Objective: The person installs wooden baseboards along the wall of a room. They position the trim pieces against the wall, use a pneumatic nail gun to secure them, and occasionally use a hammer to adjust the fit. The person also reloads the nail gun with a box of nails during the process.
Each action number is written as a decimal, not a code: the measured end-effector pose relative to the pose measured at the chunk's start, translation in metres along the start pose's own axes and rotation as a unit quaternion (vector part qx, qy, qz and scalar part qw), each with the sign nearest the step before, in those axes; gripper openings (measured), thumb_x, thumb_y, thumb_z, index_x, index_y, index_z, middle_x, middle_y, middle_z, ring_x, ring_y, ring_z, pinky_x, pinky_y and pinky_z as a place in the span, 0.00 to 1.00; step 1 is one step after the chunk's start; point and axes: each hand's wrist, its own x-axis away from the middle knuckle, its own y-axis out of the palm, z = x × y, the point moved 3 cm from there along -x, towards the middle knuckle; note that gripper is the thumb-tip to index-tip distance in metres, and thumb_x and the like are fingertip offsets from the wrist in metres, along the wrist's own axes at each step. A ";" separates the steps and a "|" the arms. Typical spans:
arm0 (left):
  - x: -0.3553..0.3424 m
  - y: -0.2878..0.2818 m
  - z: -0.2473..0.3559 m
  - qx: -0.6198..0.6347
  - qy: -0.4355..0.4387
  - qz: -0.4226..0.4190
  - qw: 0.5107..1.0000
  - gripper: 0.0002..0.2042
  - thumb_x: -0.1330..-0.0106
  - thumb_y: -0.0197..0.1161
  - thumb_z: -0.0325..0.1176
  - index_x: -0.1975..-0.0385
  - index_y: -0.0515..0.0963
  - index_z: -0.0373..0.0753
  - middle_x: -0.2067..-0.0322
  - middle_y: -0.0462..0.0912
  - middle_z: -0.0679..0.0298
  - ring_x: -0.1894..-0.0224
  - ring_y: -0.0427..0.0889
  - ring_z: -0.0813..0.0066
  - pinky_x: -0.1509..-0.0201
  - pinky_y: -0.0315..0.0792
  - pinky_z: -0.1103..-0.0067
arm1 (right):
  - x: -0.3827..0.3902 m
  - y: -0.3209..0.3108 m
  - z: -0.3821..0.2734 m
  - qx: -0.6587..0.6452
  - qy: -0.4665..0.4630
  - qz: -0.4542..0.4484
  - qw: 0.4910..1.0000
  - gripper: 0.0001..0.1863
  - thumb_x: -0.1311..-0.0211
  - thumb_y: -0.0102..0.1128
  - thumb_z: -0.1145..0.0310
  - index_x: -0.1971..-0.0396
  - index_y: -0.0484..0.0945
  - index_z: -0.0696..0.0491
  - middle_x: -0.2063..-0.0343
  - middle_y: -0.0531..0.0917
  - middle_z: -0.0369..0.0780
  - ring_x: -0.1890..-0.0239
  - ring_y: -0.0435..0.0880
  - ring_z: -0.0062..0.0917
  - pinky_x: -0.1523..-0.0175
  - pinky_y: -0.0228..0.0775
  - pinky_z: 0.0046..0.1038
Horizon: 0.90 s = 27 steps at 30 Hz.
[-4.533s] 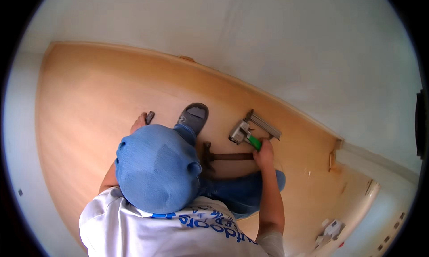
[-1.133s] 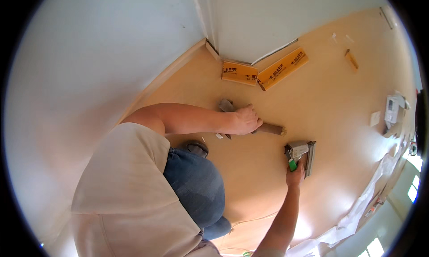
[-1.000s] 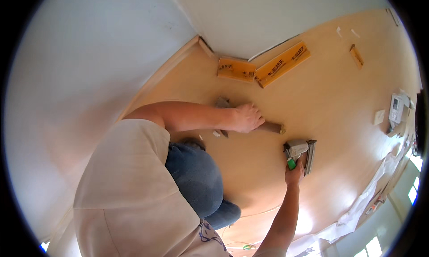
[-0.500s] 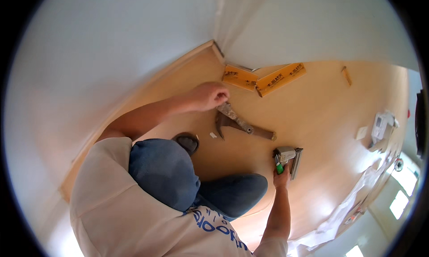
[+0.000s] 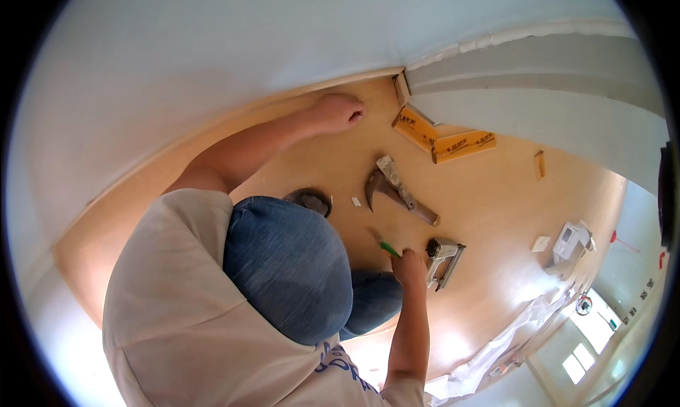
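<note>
My left hand (image 5: 340, 112) is curled closed beside the wooden baseboard (image 5: 347, 78); I cannot make out anything inside it. My right hand (image 5: 409, 267) grips a green-handled tool (image 5: 389, 248) with a blurred dark tip, just left of a silver nail gun (image 5: 439, 250) on the floor (image 5: 496, 209). Between my hands, a flat, stained metal tool (image 5: 390, 172) lies across a claw hammer (image 5: 427, 214). A small white scrap (image 5: 356, 202) is near my dark shoe (image 5: 309, 202).
Two orange printed pieces (image 5: 464, 145) lie along the wall corner, with a smaller strip (image 5: 540, 165) farther right. A grey-white object (image 5: 567, 243), a white square (image 5: 540, 243) and a long white sheet (image 5: 506, 336) are at the right. The wall (image 5: 212, 46) borders my left side.
My left hand has left the hammer and flat tool and moved up toward the baseboard. My right hand has let go of the nail gun and now holds a thinner green-handled tool.
</note>
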 end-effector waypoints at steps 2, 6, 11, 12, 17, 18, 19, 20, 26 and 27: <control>0.001 -0.004 -0.001 -0.028 0.053 0.035 0.998 0.05 0.37 0.62 0.31 0.63 0.81 0.43 0.63 0.85 0.62 0.59 0.84 0.59 0.56 0.79 0.65 | -0.010 -0.056 -0.059 -0.052 -0.070 0.127 0.988 0.23 0.32 0.58 0.51 0.53 0.83 0.57 0.57 0.86 0.55 0.53 0.85 0.53 0.47 0.76 0.50; 0.005 0.003 -0.018 -0.032 0.132 0.088 0.987 0.05 0.39 0.65 0.30 0.64 0.81 0.44 0.65 0.85 0.64 0.61 0.84 0.61 0.59 0.80 0.67 | -0.079 -0.148 -0.161 -0.266 -0.120 0.248 0.924 0.24 0.32 0.57 0.53 0.48 0.79 0.57 0.55 0.85 0.55 0.53 0.85 0.52 0.47 0.76 0.49; 0.005 -0.003 -0.010 -0.021 0.146 0.107 0.983 0.05 0.41 0.67 0.30 0.66 0.81 0.45 0.68 0.84 0.66 0.64 0.84 0.62 0.61 0.80 0.68 | -0.167 -0.172 -0.220 -0.286 -0.093 0.316 0.900 0.23 0.31 0.55 0.54 0.52 0.80 0.59 0.57 0.87 0.54 0.54 0.86 0.51 0.49 0.76 0.49; 0.004 -0.005 -0.010 -0.011 0.134 0.107 0.985 0.05 0.42 0.67 0.30 0.66 0.81 0.45 0.69 0.83 0.66 0.64 0.84 0.62 0.62 0.80 0.67 | -0.171 -0.173 -0.223 -0.296 -0.075 0.326 0.895 0.22 0.31 0.55 0.54 0.53 0.81 0.59 0.58 0.87 0.53 0.55 0.86 0.51 0.50 0.77 0.49; 0.001 -0.009 -0.008 -0.020 0.105 0.088 0.990 0.04 0.42 0.67 0.31 0.68 0.82 0.46 0.69 0.84 0.67 0.64 0.84 0.63 0.62 0.80 0.67 | -0.182 -0.178 -0.227 -0.277 -0.025 0.325 0.904 0.18 0.30 0.56 0.54 0.62 0.84 0.55 0.64 0.87 0.53 0.60 0.87 0.53 0.54 0.78 0.50; 0.000 -0.009 -0.006 -0.024 0.108 0.090 0.990 0.04 0.42 0.67 0.31 0.68 0.82 0.46 0.69 0.84 0.67 0.64 0.84 0.64 0.62 0.80 0.68 | -0.185 -0.174 -0.225 -0.278 -0.035 0.339 0.898 0.18 0.30 0.56 0.55 0.63 0.84 0.55 0.65 0.87 0.53 0.61 0.87 0.53 0.55 0.78 0.50; 0.000 -0.009 -0.005 -0.028 0.111 0.094 0.989 0.04 0.42 0.67 0.31 0.68 0.82 0.46 0.69 0.84 0.67 0.63 0.85 0.64 0.62 0.81 0.68 | -0.187 -0.169 -0.223 -0.279 -0.045 0.354 0.892 0.17 0.30 0.56 0.55 0.64 0.83 0.54 0.66 0.87 0.53 0.62 0.86 0.52 0.56 0.78 0.49; -0.002 -0.009 -0.004 -0.030 0.110 0.087 0.990 0.04 0.42 0.67 0.31 0.68 0.82 0.46 0.69 0.84 0.67 0.63 0.85 0.64 0.61 0.81 0.68 | -0.190 -0.165 -0.221 -0.280 -0.054 0.368 0.885 0.17 0.30 0.56 0.55 0.65 0.83 0.54 0.66 0.87 0.53 0.63 0.86 0.52 0.58 0.78 0.49; 0.000 -0.011 -0.003 -0.034 0.111 0.088 0.989 0.04 0.42 0.67 0.32 0.68 0.83 0.46 0.69 0.84 0.68 0.64 0.85 0.64 0.61 0.81 0.69 | -0.183 -0.154 -0.230 -0.295 -0.045 0.412 0.861 0.15 0.29 0.56 0.57 0.66 0.83 0.54 0.72 0.86 0.50 0.69 0.86 0.50 0.64 0.78 0.47; -0.001 -0.011 -0.003 -0.032 0.111 0.090 0.989 0.04 0.42 0.67 0.32 0.68 0.83 0.46 0.69 0.84 0.68 0.64 0.85 0.65 0.61 0.81 0.69 | -0.185 -0.153 -0.231 -0.300 -0.046 0.418 0.856 0.15 0.29 0.56 0.57 0.66 0.82 0.54 0.72 0.86 0.51 0.69 0.86 0.50 0.64 0.78 0.47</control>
